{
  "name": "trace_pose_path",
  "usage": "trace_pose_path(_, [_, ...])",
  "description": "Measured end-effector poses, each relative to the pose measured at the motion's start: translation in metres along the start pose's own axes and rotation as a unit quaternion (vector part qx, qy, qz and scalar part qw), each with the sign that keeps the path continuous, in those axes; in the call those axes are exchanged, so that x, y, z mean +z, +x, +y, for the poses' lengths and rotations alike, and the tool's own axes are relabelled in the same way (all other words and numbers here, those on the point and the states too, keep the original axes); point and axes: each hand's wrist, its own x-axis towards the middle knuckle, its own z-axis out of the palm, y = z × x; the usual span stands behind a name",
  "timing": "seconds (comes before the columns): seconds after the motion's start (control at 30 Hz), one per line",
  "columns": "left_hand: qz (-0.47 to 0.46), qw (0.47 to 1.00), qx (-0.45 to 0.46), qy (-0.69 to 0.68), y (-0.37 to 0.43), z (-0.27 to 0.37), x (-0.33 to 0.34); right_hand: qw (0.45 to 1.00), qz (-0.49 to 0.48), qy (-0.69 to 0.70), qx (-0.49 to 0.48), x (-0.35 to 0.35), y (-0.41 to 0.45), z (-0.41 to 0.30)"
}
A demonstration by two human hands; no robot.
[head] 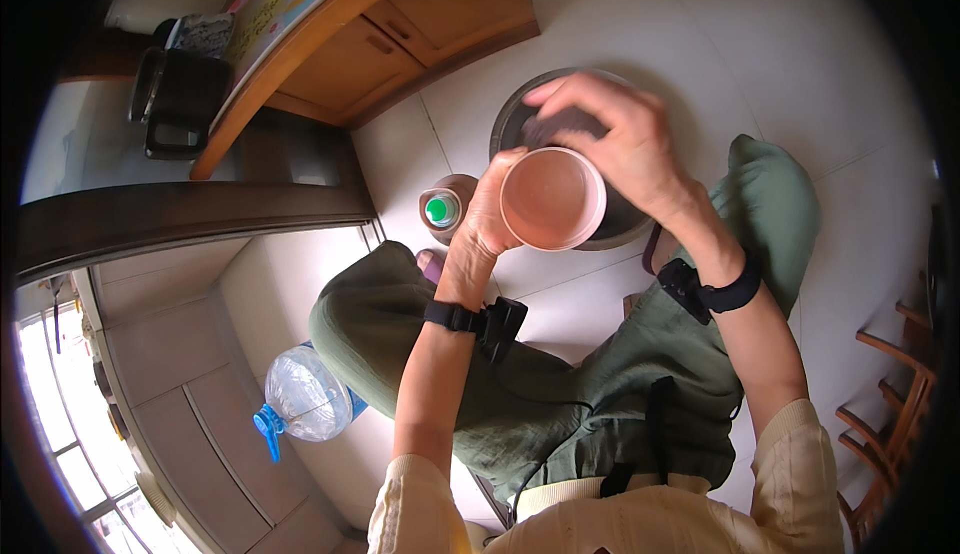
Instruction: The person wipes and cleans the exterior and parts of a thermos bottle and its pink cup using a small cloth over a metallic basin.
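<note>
My left hand (489, 205) grips a pink plastic cup (553, 197) by its side, its round mouth facing up towards me. The inside looks pink; whether it holds a clear liquid I cannot tell. Beyond the cup my right hand (615, 130) is raised with curved, blurred fingers over a dark round basin (504, 122) on the floor. A blurred greyish-purple patch (541, 130) shows by those fingertips; whether it is held or lies in the basin is unclear. The cup and my right hand hide much of the basin.
Left of the cup stands a container with a green-capped bottle (441, 210). A large clear bottle (307, 396) with a blue cap is beside my left knee. Wooden cabinets (352, 66), a dark glass jug (184, 96) and a sliding-door frame (187, 216) are at left. Wooden chair parts (892, 396) are at right.
</note>
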Motion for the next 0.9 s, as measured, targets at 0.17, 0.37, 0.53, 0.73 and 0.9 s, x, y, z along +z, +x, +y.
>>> trace_pose_path(0.17, [-0.120,0.985,0.119,0.036,0.004,0.016,0.007,0.982,0.101,-0.058,0.151,-0.014,0.004,0.004])
trace_pose_path(0.37, [-0.074,0.942,0.097,-0.313,0.000,0.006,0.002,0.942,0.059,-0.021,0.330,-0.013,-0.001,0.012])
trace_pose_path(0.53, [-0.105,0.907,0.136,-0.385,0.002,0.004,-0.008,0.935,0.047,0.046,0.347,-0.011,-0.004,0.013])
trace_pose_path(0.73, [-0.048,0.927,0.177,-0.327,0.003,0.023,0.006,0.940,-0.017,0.056,0.335,-0.010,-0.009,0.021])
trace_pose_path(0.9, [0.121,0.956,0.212,-0.163,-0.003,0.035,0.026,0.926,-0.052,0.117,0.355,-0.006,-0.011,0.010])
